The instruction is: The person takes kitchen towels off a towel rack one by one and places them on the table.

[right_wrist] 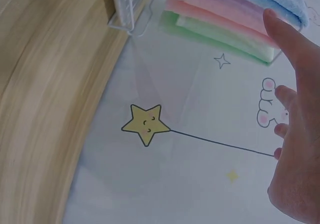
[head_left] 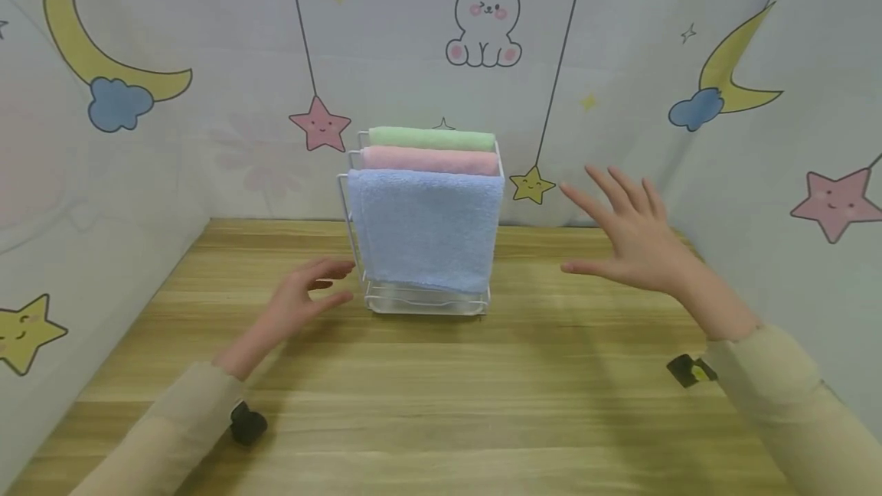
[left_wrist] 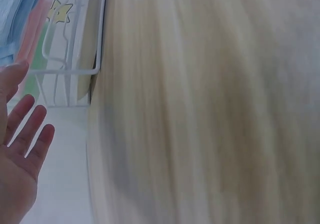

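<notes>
A white wire rack point(head_left: 427, 303) stands near the back of the table with three towels hung over its bars. The blue towel point(head_left: 427, 228) is in front, a pink towel point(head_left: 430, 160) behind it and a green towel point(head_left: 432, 138) at the back. Close to the rack's left side is my left hand point(head_left: 306, 293), fingers loosely bent, nothing held; in the left wrist view its fingers point(left_wrist: 37, 126) are spread beside the wire. My right hand point(head_left: 630, 243) is raised to the right of the rack, fingers spread, apart from the towels.
The wood-grain table point(head_left: 441, 404) runs up to a white cloth backdrop point(head_left: 413, 37) printed with moons, stars and a rabbit. Similar cloth walls rise on the left and right. A small black device point(head_left: 248, 423) sits at the left cuff, another point(head_left: 689, 370) at the right cuff.
</notes>
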The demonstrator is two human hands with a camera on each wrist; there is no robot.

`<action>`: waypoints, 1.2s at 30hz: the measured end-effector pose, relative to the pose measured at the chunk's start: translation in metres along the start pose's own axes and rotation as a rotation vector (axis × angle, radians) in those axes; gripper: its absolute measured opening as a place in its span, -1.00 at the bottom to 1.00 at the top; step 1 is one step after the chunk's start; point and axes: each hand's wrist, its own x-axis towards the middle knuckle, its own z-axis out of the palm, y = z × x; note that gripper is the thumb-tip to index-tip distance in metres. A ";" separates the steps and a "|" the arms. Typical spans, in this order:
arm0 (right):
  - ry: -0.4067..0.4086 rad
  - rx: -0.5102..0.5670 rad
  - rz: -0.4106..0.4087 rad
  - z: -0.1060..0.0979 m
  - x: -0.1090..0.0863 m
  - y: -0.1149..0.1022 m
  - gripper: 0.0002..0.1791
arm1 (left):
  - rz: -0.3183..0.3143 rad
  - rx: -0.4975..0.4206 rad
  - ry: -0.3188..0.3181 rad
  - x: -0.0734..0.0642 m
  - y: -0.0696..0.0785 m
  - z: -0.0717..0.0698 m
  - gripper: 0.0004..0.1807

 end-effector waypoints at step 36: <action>0.112 0.123 -0.095 -0.047 0.081 -0.064 0.04 | -0.184 -0.155 0.073 0.011 0.004 0.025 -0.89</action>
